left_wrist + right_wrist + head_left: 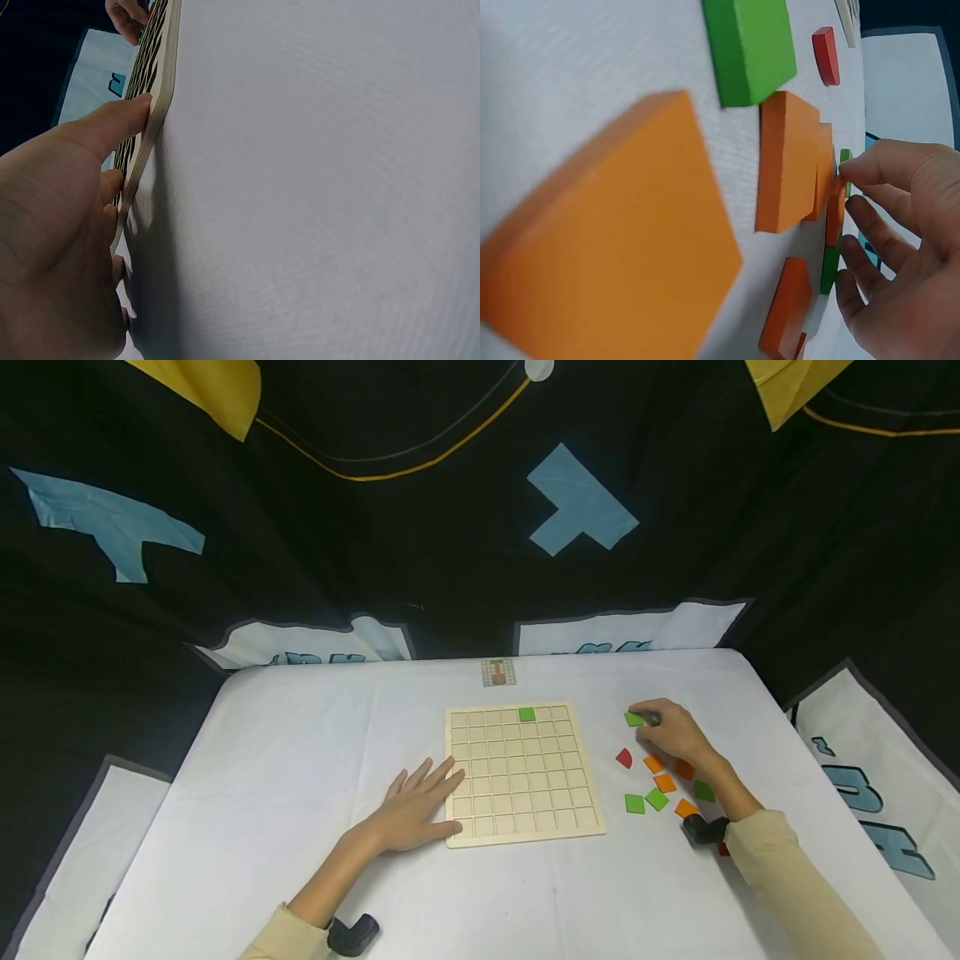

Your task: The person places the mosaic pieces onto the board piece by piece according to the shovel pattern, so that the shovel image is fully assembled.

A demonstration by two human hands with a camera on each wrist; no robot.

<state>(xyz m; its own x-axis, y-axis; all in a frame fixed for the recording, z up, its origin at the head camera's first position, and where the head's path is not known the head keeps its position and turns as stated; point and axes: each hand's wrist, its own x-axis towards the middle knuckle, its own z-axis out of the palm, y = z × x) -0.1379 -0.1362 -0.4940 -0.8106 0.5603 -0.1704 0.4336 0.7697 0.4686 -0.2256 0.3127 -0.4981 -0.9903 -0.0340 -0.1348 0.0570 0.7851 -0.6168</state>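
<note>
A square wooden grid board (pixel 517 777) lies on the table, with one green tile (pixel 527 715) in a cell of its far row. My left hand (pixel 416 810) rests with fingers spread on the board's left edge; its thumb (pixel 124 124) lies on the rim in the left wrist view. Right of the board, my right hand (pixel 678 731) has its thumb and index finger around a green square tile (pixel 633 719). In the right wrist view that hand's fingers (pixel 870 232) partly cover the tile beyond the other pieces.
Near my right hand lie loose pieces: a red rounded piece (pixel 624 758), orange tiles (pixel 664 783) and green tiles (pixel 634 803). My right forearm passes over some of them. A small printed grid card (pixel 498 672) lies beyond the board on the white tablecloth (pixel 300 735).
</note>
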